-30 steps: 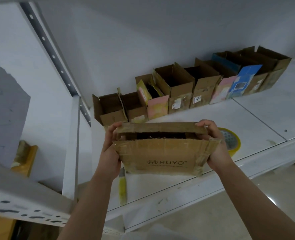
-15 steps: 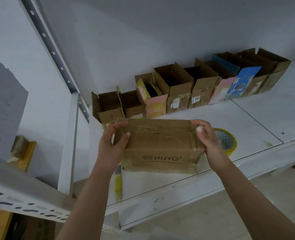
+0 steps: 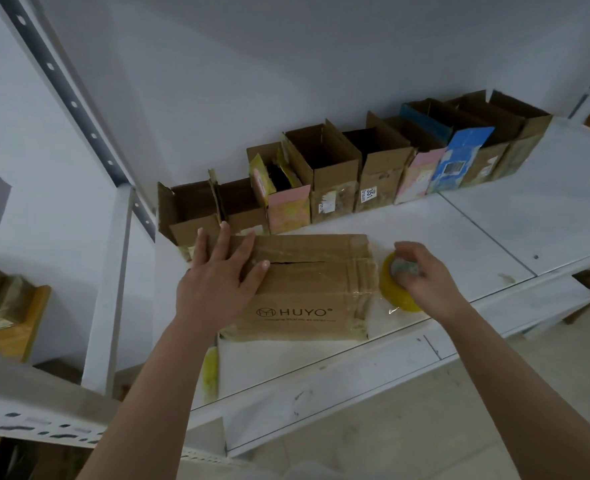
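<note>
A brown cardboard box [image 3: 307, 289] printed "HUYO" lies on the white shelf [image 3: 459, 233] near its front edge, flaps folded down with a dark slit along the top seam. My left hand [image 3: 220, 278] presses flat on the box's left top flap, fingers spread. To the right of the box sits a yellow roll of tape [image 3: 395, 289]. My right hand [image 3: 425, 275] curls over that roll and grips it from above.
A row of several open cardboard boxes [image 3: 338, 171] lines the back wall, some with pink or blue flaps. A perforated grey upright [image 3: 68, 98] rises at the left. Another shelf with a wooden item [image 3: 13, 317] is at far left. Floor lies below right.
The box was held up in both hands, its flaps were folded shut, and it now lies on the shelf. My right hand left the box and moved onto the tape roll.
</note>
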{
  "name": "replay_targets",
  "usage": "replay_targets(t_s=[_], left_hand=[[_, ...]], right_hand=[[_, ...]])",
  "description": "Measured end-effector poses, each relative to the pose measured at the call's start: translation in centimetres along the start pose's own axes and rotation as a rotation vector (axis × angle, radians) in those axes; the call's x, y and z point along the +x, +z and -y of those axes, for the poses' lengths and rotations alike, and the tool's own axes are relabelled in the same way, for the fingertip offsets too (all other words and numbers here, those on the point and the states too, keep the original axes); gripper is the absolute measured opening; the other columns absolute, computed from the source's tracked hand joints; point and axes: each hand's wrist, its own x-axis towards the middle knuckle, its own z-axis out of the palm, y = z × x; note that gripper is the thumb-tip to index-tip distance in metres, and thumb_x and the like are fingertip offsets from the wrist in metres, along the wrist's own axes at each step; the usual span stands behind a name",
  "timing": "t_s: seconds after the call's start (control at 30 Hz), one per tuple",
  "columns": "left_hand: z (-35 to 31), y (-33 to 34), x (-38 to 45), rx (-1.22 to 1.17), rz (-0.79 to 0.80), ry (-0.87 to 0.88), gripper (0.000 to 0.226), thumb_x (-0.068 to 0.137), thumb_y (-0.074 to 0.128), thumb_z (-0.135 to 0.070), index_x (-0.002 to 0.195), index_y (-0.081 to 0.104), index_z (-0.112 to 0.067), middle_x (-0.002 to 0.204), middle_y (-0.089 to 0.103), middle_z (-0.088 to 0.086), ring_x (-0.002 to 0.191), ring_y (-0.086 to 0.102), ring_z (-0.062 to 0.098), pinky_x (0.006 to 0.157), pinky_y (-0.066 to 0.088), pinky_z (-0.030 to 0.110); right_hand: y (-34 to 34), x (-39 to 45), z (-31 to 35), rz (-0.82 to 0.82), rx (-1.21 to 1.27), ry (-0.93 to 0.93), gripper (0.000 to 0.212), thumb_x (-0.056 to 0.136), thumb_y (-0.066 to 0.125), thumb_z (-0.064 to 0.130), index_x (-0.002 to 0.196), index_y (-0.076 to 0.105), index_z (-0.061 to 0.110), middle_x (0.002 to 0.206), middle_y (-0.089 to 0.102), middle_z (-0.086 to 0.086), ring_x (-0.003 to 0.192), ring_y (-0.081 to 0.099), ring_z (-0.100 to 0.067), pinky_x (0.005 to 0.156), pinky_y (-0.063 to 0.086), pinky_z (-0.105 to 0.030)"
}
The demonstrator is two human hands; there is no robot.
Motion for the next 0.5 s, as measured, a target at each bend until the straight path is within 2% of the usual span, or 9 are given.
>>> replay_targets(t_s=[0.07, 0.13, 0.2, 0.27, 0.33, 0.43, 0.5], left_hand=[[-0.1, 0.0, 0.0, 0.002, -0.001, -0.003, 0.084, 0.072, -0.003, -0.078, 0.151, 0.004, -0.048, 0.163, -0.004, -0.008, 0.149, -0.013, 0.025, 0.112, 0.026, 0.057], [-0.1, 0.0, 0.0, 0.001, -0.012, -0.002, 0.084, 0.072, -0.002, -0.078, 0.151, 0.006, -0.048, 0.163, -0.001, -0.008, 0.149, -0.011, 0.025, 0.111, 0.028, 0.058], [0.0, -0.1, 0.1, 0.002, -0.018, 0.0, 0.083, 0.073, -0.001, -0.077, 0.151, 0.008, -0.048, 0.163, 0.0, -0.008, 0.149, -0.009, 0.026, 0.11, 0.029, 0.059], [0.0, -0.1, 0.0, -0.002, -0.019, -0.001, 0.085, 0.072, -0.001, -0.078, 0.151, 0.008, -0.048, 0.163, 0.001, -0.009, 0.149, -0.009, 0.025, 0.11, 0.029, 0.059], [0.1, -0.1, -0.1, -0.004, -0.024, -0.01, 0.085, 0.071, -0.001, -0.079, 0.15, 0.008, -0.049, 0.163, 0.001, -0.01, 0.149, -0.009, 0.024, 0.11, 0.03, 0.058], [0.0, 0.1, 0.0, -0.016, -0.037, -0.023, 0.085, 0.071, -0.001, -0.081, 0.15, 0.008, -0.05, 0.163, 0.001, -0.01, 0.149, -0.009, 0.023, 0.109, 0.03, 0.058], [-0.5, 0.2, 0.3, -0.036, -0.039, -0.039, 0.078, 0.078, 0.006, -0.079, 0.15, 0.011, -0.049, 0.163, 0.001, -0.01, 0.149, -0.009, 0.024, 0.109, 0.029, 0.059]], right_hand=[[-0.4, 0.5, -1.2, 0.106, -0.411, 0.048, 0.041, 0.086, 0.064, 0.019, 0.126, 0.055, 0.019, 0.122, 0.06, -0.002, 0.121, 0.052, -0.028, 0.101, 0.036, -0.031], [-0.2, 0.5, -2.3, 0.27, -0.823, 0.08, 0.049, 0.086, 0.06, 0.033, 0.133, 0.049, 0.024, 0.134, 0.054, -0.002, 0.132, 0.041, -0.028, 0.112, 0.023, -0.037], [0.3, 0.2, -3.4, 0.31, -1.04, 0.066, 0.048, 0.091, 0.053, 0.036, 0.137, 0.044, 0.026, 0.139, 0.05, -0.002, 0.139, 0.03, -0.027, 0.117, 0.013, -0.043], [0.4, -0.1, -3.9, 0.198, -1.072, 0.053, 0.041, 0.093, 0.052, 0.03, 0.134, 0.049, 0.029, 0.133, 0.057, 0.001, 0.138, 0.035, -0.022, 0.119, 0.008, -0.045], [-0.2, -0.3, -3.8, 0.094, -1.056, 0.065, 0.035, 0.093, 0.053, 0.029, 0.128, 0.055, 0.032, 0.122, 0.064, 0.003, 0.127, 0.049, -0.018, 0.119, 0.009, -0.043], [-2.2, 0.0, -2.8, -0.023, -1.004, 0.071, 0.027, 0.093, 0.053, 0.035, 0.117, 0.061, 0.027, 0.111, 0.067, -0.001, 0.111, 0.059, -0.021, 0.11, 0.026, -0.036], [-3.6, 0.3, -0.6, -0.07, -0.839, 0.046, 0.025, 0.092, 0.058, 0.033, 0.111, 0.063, 0.017, 0.108, 0.067, -0.008, 0.107, 0.059, -0.029, 0.099, 0.035, -0.034]])
